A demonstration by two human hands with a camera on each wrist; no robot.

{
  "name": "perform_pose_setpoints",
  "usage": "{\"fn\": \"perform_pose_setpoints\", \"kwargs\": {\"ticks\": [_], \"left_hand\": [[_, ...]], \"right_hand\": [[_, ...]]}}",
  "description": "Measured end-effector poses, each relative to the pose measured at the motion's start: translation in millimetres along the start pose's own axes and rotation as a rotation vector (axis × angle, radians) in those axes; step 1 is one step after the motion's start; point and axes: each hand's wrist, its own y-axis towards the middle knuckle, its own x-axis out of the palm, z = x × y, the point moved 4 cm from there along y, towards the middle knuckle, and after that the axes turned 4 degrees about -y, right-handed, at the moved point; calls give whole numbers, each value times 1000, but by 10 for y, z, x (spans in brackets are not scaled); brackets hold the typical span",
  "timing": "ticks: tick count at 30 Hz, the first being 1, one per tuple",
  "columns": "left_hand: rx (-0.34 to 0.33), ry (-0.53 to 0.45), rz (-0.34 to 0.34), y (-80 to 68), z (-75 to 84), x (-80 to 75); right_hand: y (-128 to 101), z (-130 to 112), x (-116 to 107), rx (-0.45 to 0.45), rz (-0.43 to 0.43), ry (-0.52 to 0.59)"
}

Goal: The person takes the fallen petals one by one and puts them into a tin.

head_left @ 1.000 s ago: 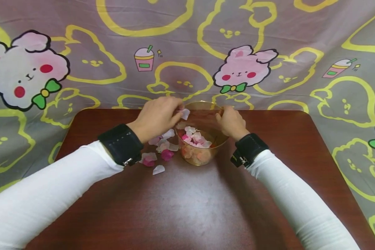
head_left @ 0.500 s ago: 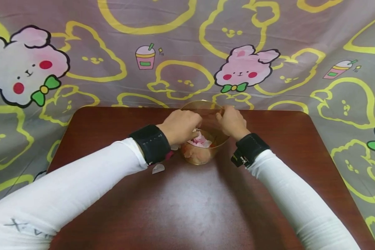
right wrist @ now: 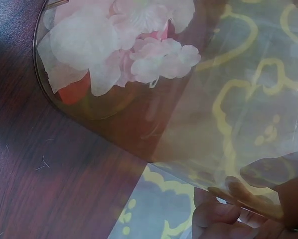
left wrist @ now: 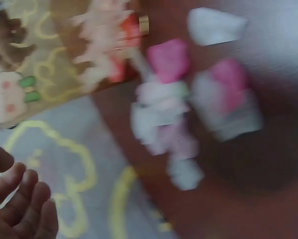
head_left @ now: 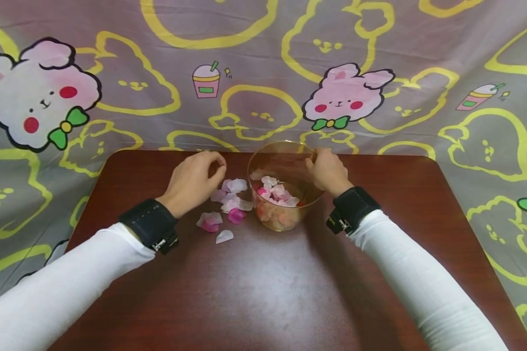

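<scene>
A see-through amber plastic tub (head_left: pixel 274 158) stands upright at the table's back, with pink, white and orange fabric petals (head_left: pixel 277 193) heaped in its bottom. My right hand (head_left: pixel 329 171) grips the tub's right rim; the right wrist view shows the fingers (right wrist: pixel 219 211) outside the wall and the thumb inside. Left of the tub lies a loose group of white, lilac and magenta petals (head_left: pixel 235 216). My left hand (head_left: pixel 193 181) hovers just left of these petals. Its fingers are loosely bent, and the left wrist view shows nothing held between them.
The brown wooden table (head_left: pixel 246 292) has rounded back corners. A patterned cloth (head_left: pixel 254 63) with rabbits and yellow outlines hangs close behind the table, right behind the tub. One white petal (head_left: pixel 224 237) lies nearer the front, apart from the group.
My left hand held a pale petal beside the tub, reached down into the tub, then came back out leftward without it. My right hand has stayed on the rim.
</scene>
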Motion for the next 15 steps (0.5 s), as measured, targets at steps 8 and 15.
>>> {"fn": "perform_pose_setpoints", "kwargs": {"ticks": [8, 15], "left_hand": [[-56, 61, -224, -439, -547, 512], [13, 120, -254, -632, -687, 687]], "right_hand": [[6, -6, 3, -8, 8, 9], [18, 14, 11, 3, 3, 13]]}}
